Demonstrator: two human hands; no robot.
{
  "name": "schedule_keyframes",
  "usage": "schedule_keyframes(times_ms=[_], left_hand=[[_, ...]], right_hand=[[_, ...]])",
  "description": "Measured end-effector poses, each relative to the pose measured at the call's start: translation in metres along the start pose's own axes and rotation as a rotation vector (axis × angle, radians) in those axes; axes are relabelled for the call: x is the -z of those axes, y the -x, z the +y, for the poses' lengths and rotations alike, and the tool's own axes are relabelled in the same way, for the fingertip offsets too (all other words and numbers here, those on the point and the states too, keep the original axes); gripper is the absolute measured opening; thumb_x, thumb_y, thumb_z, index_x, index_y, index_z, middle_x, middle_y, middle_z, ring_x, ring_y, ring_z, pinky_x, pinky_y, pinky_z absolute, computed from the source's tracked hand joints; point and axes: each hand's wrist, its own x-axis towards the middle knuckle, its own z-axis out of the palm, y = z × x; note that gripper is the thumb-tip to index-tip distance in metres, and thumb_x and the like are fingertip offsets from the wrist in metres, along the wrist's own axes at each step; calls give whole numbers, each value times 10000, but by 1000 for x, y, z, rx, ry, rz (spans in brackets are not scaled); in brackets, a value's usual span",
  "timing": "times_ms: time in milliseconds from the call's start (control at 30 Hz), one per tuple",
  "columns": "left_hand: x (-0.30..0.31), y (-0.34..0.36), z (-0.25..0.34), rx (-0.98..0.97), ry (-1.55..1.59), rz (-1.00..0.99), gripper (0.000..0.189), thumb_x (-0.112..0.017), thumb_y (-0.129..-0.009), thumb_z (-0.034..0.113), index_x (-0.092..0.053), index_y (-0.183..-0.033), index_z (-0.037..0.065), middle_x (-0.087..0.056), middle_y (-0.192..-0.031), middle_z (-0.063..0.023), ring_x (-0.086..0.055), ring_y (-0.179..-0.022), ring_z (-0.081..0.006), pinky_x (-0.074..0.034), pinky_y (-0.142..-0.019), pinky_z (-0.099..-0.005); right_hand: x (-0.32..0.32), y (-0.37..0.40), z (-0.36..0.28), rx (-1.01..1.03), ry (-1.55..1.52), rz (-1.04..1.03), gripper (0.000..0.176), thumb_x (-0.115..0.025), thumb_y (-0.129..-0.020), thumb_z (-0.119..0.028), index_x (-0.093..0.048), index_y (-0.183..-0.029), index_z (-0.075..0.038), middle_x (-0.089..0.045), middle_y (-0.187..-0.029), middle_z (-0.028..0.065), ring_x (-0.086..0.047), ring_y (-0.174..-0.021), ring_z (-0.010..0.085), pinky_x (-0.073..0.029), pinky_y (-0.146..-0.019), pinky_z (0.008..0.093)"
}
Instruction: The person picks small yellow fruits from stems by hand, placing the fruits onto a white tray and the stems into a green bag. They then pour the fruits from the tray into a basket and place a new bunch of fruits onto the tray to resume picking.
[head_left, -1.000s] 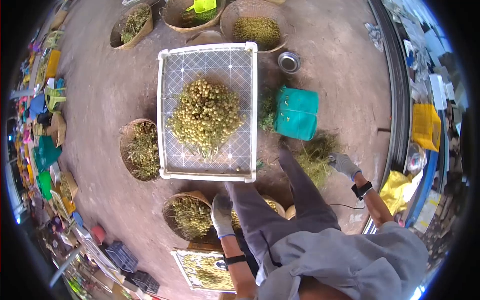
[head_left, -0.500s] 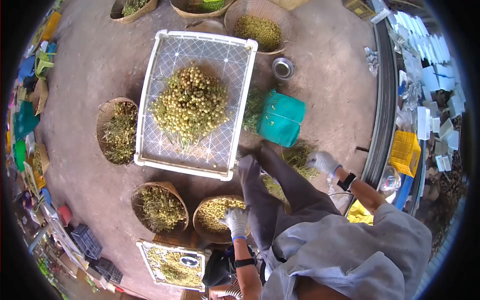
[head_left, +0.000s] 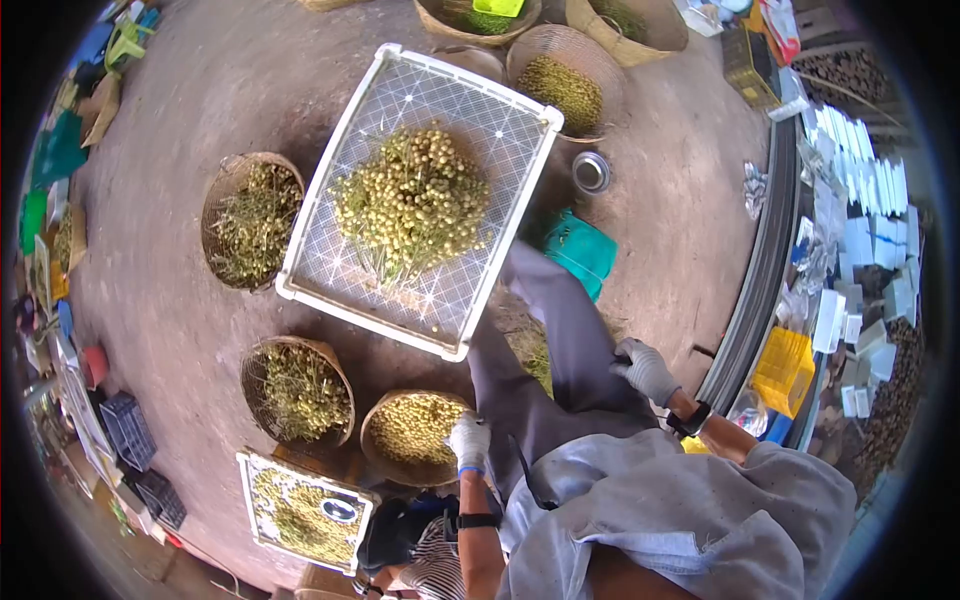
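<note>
My left hand [head_left: 468, 442], in a pale knit glove, is at the right rim of a round basket [head_left: 412, 436] of small yellow-green fruit. Its fingers are bent near the rim, and whether they grip it is unclear. My right hand [head_left: 646, 372], gloved too, rests by my right knee with its fingers spread a little and nothing visible in them. Ahead of my legs lies a white mesh tray [head_left: 340, 150] with a heap of fruit on stems [head_left: 415, 205] in its middle. The teal bag [head_left: 582, 250] lies beyond my right knee.
Baskets of stemmed fruit [head_left: 255, 225] [head_left: 300, 392] stand left of the tray. A basket [head_left: 568, 85] and a metal tin [head_left: 591, 173] are ahead. A co-worker [head_left: 415, 545] sits by a smaller tray [head_left: 305, 512] at lower left. A yellow crate [head_left: 783, 372] stands right.
The view has turned and shifted. My right hand has come in to my right knee, and my right leg now covers part of the teal bag. My left hand stays by the fruit basket.
</note>
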Motion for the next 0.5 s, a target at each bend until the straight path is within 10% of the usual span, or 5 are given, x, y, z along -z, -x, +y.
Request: schedule_keyframes(times_ms=[300,500], left_hand=[[11,-18,44,62,127,65,168,-598,-739,196,-718,-841,136,-695,-857,-144,-661,-832,-344,-494,-771,-462],[2,7,98,40,444,115,175,-615,-729,130,-714,-864,77,-676,-807,-193,-663,-767,-358,-516,-691,-422]], right_hand=[[61,-91,26,-33,-119,-318,101,-706,-786,-104,-649,-834,-36,-654,-767,114,-617,-689,234,-499,-680,329],[121,-184,26,267,444,-182,195,-744,-758,-214,-637,-827,-67,-663,-794,147,-645,-749,304,-500,-692,388]])
